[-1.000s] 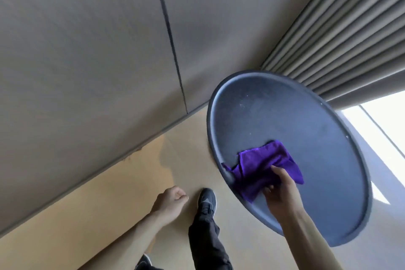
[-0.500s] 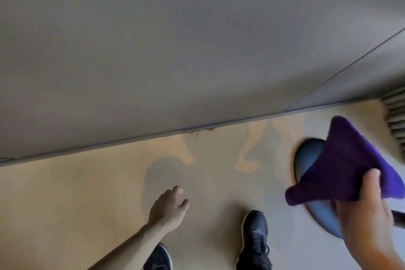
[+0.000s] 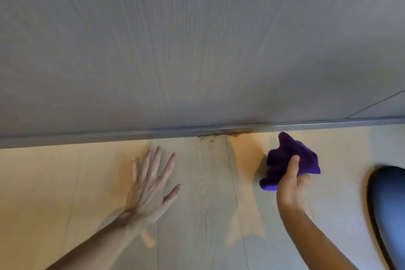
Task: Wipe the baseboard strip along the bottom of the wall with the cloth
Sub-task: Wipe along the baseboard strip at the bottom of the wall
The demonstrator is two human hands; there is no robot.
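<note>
gripping bunched purple cloth (image 3: 289, 160) in my right hand (image 3: 290, 184), fingers pinching it, near baseboard strip (image 3: 153, 133); left hand (image 3: 151, 186) flat, fingers spread on floor (image 3: 54, 182). no readable writing.

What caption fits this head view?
Right hand brings a purple cloth toward the stained baseboard strip; left hand splays over the floor.

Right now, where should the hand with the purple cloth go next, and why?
Probably forward, pressing the purple cloth onto the baseboard strip. The right hand holds it just short of the strip, near brown marks there.
</note>
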